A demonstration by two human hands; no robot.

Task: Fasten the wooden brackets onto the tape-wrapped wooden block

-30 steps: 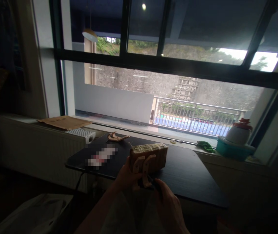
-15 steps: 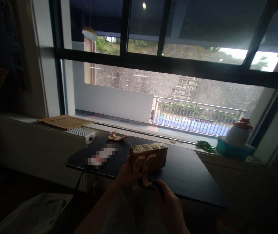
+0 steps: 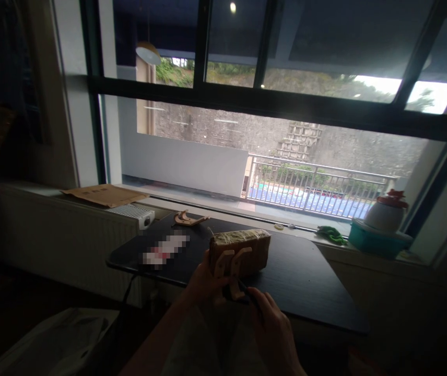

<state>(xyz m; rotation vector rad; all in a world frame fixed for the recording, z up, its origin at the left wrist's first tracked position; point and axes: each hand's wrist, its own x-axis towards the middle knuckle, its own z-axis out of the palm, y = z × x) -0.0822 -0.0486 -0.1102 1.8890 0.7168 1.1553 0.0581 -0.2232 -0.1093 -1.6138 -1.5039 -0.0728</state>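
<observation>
My left hand [image 3: 200, 282] is closed around a pale wooden piece with two curved, hook-shaped arms [image 3: 236, 277] and holds it up at the table's near edge. My right hand [image 3: 272, 321] is wrapped around a slim dark-handled tool [image 3: 253, 297]. The tool's front end meets the lower part of the nearer wooden arm; its tip is too dark to make out. Just behind the wooden piece, a brown cardboard box [image 3: 260, 256] with a pale, wrinkled top sits on the black table [image 3: 305, 282].
Another curved wooden piece [image 3: 190, 219] lies at the table's far left, near a blurred pale item [image 3: 164, 250]. On the sill are a brown envelope [image 3: 106, 195], a green cloth [image 3: 331, 235] and a teal box [image 3: 376, 237] with a white, red-topped container [image 3: 384, 211] on it.
The view has shifted very slightly. My hands, the wooden piece and the tool keep nearly the same positions.
</observation>
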